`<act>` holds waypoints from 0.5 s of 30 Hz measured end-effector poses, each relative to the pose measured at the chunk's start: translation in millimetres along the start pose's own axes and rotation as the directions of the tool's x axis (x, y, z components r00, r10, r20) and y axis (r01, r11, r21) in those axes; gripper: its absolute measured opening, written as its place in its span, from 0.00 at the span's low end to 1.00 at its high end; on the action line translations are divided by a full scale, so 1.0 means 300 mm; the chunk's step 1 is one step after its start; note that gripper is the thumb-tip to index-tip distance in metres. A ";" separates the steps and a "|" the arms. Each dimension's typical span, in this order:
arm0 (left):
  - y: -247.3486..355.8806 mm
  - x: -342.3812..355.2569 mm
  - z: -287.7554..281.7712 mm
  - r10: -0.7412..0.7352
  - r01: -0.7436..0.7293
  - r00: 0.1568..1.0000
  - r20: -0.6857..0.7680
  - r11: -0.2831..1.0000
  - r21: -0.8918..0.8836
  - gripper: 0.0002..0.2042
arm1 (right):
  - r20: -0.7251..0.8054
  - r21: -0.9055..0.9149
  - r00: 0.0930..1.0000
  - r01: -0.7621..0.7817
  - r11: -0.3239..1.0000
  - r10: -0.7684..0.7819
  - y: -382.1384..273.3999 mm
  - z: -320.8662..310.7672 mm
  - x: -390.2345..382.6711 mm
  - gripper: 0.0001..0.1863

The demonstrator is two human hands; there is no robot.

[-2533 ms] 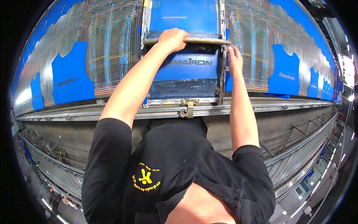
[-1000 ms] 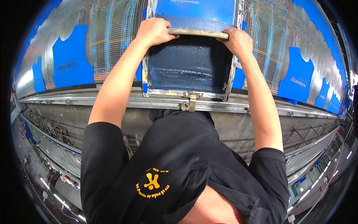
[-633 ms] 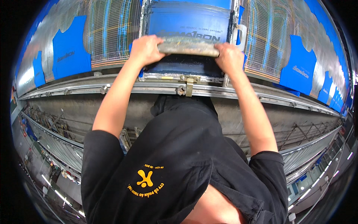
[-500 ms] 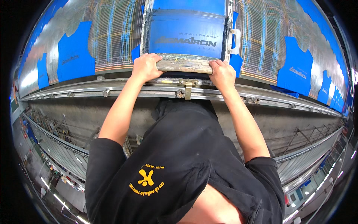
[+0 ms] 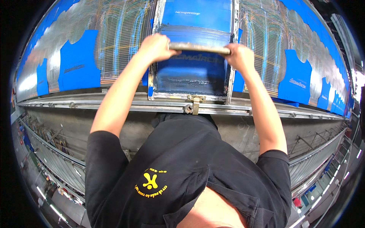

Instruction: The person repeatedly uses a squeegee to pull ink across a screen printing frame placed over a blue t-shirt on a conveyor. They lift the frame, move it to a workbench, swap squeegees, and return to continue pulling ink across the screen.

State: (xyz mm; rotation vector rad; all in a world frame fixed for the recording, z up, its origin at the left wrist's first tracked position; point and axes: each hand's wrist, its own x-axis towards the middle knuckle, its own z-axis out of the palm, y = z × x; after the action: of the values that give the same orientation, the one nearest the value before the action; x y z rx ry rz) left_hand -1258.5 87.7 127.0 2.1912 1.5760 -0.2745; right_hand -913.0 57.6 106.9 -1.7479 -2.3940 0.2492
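Observation:
My left hand and my right hand are closed around the two ends of a wooden-handled squeegee. It spans the width of a screen-printing frame, whose metal sides are smeared with ink. Below the squeegee, lettering shows through the blue mesh. A band of dark ink lies across the mesh near the frame's front edge. Whether the squeegee's blade touches the mesh is hard to tell.
Blue sleeveless garment pieces lie on the shiny table to the left, and more blue pieces to the right. A metal rail runs along the table's front edge, with a brass-coloured bracket at the frame.
Both hands have moved the squeegee away from me, from the frame's front end toward its middle. The mesh and dark ink band near the front are now uncovered.

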 end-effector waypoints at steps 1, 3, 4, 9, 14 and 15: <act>-0.022 0.069 -0.027 0.029 -0.028 0.999 -0.040 0.999 0.029 0.30 | 0.039 -0.021 0.999 -0.013 1.000 0.014 0.025 -0.002 0.075 0.16; -0.053 0.183 -0.049 0.073 -0.068 0.987 -0.144 0.997 0.044 0.32 | 0.123 -0.026 0.989 -0.075 0.997 0.078 0.058 0.011 0.194 0.18; -0.066 0.234 -0.054 0.063 -0.056 0.993 -0.097 0.996 0.072 0.33 | 0.139 -0.024 0.982 -0.122 0.992 0.124 0.066 0.025 0.230 0.20; -0.080 0.290 0.021 0.037 -0.028 0.994 -0.106 0.996 0.083 0.34 | 0.111 -0.115 0.982 -0.137 0.984 0.150 0.059 0.106 0.251 0.25; -0.073 0.281 0.042 0.052 -0.037 0.990 -0.131 0.992 0.119 0.32 | 0.077 -0.106 0.979 -0.179 0.978 0.188 0.062 0.128 0.229 0.25; -0.066 0.267 0.047 0.052 -0.037 0.989 -0.135 0.993 0.114 0.32 | 0.083 -0.102 0.977 -0.188 0.977 0.196 0.060 0.129 0.219 0.26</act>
State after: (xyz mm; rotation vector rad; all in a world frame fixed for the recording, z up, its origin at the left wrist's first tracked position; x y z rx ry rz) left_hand -1249.0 155.1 78.1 2.3735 1.6167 -0.2056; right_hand -925.0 124.2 67.5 -2.0569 -2.3338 0.2519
